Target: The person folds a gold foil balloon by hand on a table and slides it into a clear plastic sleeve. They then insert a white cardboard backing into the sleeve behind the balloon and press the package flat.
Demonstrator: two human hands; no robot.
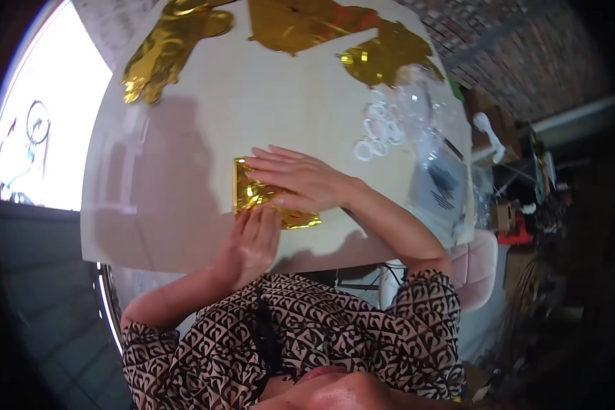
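Observation:
A gold foil balloon (246, 195), folded into a flat packet, lies on the pale table near its front edge. My right hand (301, 181) rests palm down across its upper right part, fingers stretched out. At the near edge of the packet is my left hand (249, 246), its fingers pressed together on the foil; the thumb is hidden. Shiny creases show between the two hands, and a corner of foil sticks out below the right palm.
Flat gold foil pieces (160, 51) lie along the table's far side, with another (393, 55) at far right. White plastic rings (379, 130) sit beside clear plastic bags (434, 178) on the right. A pink chair (477, 270) stands by the right edge.

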